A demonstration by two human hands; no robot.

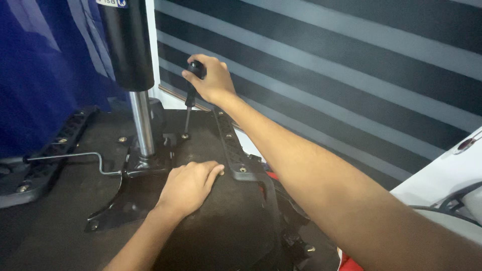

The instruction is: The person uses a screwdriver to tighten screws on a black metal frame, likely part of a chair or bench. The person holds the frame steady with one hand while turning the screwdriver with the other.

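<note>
a right hand (210, 78) closes around the black handle of a screwdriver (191, 95), held upright with its tip on a screw (185, 136) at the mounting plate's (135, 198) one o'clock corner. the left hand (188, 185) lies flat and open on the dark underside of an upturned chair seat (221, 226), gripping nothing, at four o'clock from the chrome gas cylinder (142, 123). a bent metal lever (70, 157) runs out at nine o'clock.

wall: grey-striped wall (351, 65) | left: blue curtain (35, 65), possibly plastic | light: dim
</note>
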